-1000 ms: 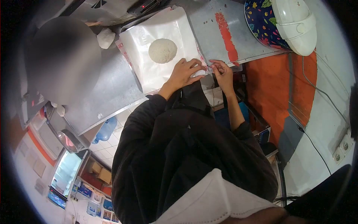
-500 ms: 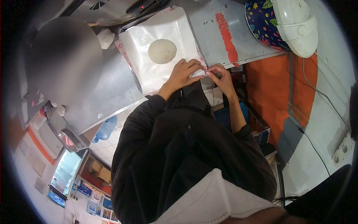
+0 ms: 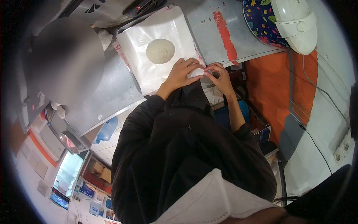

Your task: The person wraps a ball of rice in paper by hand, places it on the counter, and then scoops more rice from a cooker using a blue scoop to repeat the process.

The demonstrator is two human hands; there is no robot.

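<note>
A small white item was gripped by the curled fingers of the left hand and pinched at its edge by the right hand, the hands being brought close together. Just beyond the left hand, a rounded rice mound was borne by white paper on the tabletop. Farther off, right of both hands, a floral-sided, white-lidded container was placed.

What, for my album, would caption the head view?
Left hand and right hand finger a white item near rice on paper.
</note>
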